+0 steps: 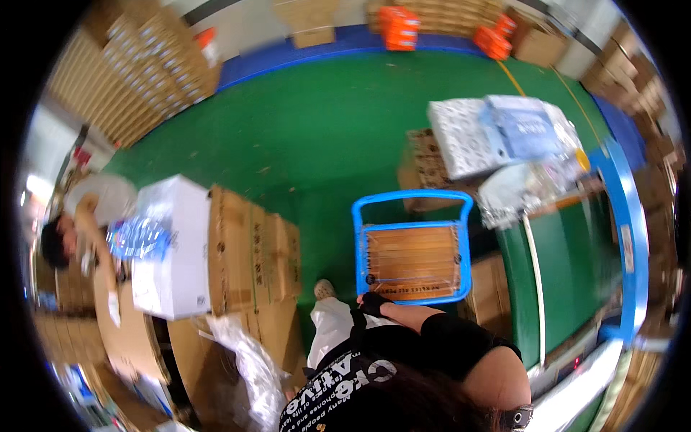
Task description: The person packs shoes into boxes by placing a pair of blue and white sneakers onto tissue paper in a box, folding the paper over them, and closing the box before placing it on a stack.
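Note:
My right hand [373, 303], in a black fingerless glove, is closed on the near edge of a blue frame [413, 194], close to its near left corner. The frame has rounded corners, a raised loop at its far side and a brown striped panel [412, 263] inside it. Its kind I cannot tell for sure. On my left, crumpled clear plastic wrap [248, 367] hangs beside cardboard boxes. A sliver of skin shows between the wrap and my black shirt. It may be part of my left hand, whose fingers are hidden.
Stacked cartons [248, 252] and a white box [173, 248] stand at left, with a person [92, 216] behind them. At right, a green conveyor belt [558, 281] has a blue side frame [628, 237]. Wrapped packages [461, 137] lie at its far end. Orange boxes [398, 29] stand farther off.

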A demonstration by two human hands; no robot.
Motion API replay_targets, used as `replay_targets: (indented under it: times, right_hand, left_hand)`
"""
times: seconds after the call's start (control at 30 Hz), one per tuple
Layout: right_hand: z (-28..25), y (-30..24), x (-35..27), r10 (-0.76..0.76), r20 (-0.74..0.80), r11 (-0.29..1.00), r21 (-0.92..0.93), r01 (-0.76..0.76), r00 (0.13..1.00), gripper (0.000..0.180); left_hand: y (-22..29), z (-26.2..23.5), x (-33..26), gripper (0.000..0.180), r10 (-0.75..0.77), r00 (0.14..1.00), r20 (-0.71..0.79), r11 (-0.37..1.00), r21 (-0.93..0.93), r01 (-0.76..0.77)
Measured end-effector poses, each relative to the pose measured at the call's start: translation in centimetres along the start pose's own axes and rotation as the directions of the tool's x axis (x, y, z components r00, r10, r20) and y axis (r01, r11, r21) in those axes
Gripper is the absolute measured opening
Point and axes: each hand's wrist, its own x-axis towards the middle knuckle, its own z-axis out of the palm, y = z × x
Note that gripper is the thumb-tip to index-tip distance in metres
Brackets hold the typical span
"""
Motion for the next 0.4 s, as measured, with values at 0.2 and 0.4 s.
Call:
replay_targets:
  times: [0.2,0.4]
  right_hand:
    - [-1.3,3.0,-0.7,0.251,-0.262,0.961,0.18,-0.209,0.932,0.019]
    - [-1.6,-1.0,-0.5,0.349,-0.344,0.913,-0.083,-0.399,0.872,0.027]
  left_hand:
    - [13.8,9.4,8.9,0.021,0.099,0.942,0.32,0.994,0.015,-0.109]
    - [11.9,14.3,23.0,0.029,-0.057,0.456,0.888,0.925,0.219,-0.31]
